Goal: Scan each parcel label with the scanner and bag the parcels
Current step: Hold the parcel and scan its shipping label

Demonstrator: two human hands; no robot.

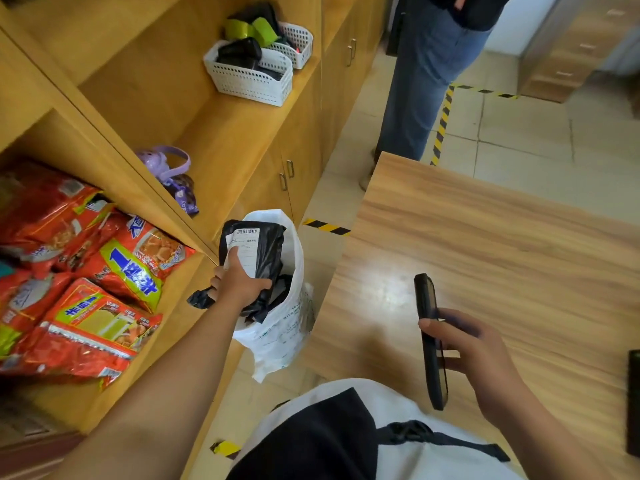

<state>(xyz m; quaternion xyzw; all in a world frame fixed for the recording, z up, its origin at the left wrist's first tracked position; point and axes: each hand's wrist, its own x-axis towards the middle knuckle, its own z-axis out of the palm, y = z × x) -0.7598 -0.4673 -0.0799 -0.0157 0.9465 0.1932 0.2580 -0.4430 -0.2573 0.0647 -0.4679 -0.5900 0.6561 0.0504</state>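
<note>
On my left I see a wooden shelf unit (221, 133): the nearest compartment holds a pile of red snack packets (86, 271), the next one holds a purple plastic item with a strap (169, 164), and further along two white perforated baskets (249, 83) stand side by side, filled with black and green things. On my right is a wooden table (502, 237) with a dark flat object (634, 403) at its right edge. Beyond the table a person in blue jeans (426, 81) stands on the tiled floor (519, 133), near a line of yellow-and-black tape (441, 126).

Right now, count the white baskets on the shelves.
2. The nearer basket sits on the wooden shelf; the farther basket stands just behind it, partly covered. Others may be out of view.
</note>
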